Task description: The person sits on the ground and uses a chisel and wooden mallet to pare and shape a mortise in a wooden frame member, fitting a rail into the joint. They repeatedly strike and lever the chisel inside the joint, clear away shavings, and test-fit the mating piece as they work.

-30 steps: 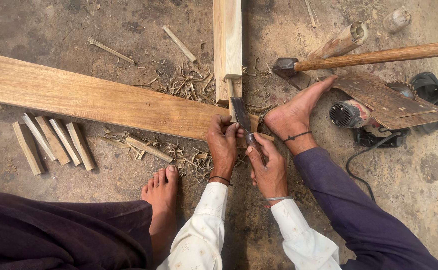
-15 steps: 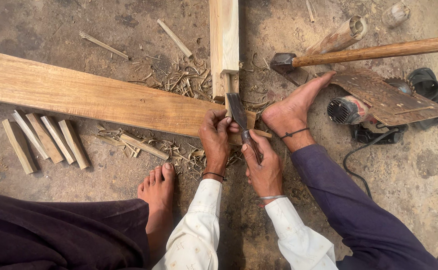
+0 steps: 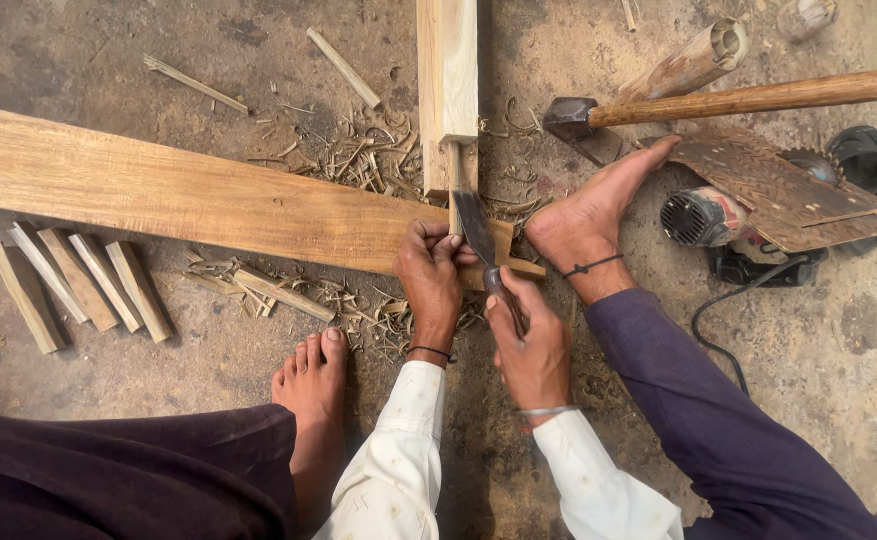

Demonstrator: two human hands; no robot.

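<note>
A chisel with a flat dark blade points away from me, its tip against the notched end of an upright wooden post. That post meets a long plank lying across the floor. My right hand grips the chisel's handle from below. My left hand curls at the plank's near edge, fingertips pinching the side of the blade. A bare foot with a dark ankle thread rests on the plank's end, right of the blade.
A second bare foot sits near left. Several short wood wedges lie at left, shavings around the joint. A long-handled hammer, a perforated wooden board, a power tool and its cable lie right.
Both hands stay on the chisel at the joint; the blade has shifted only slightly. The foot stays on the plank.
</note>
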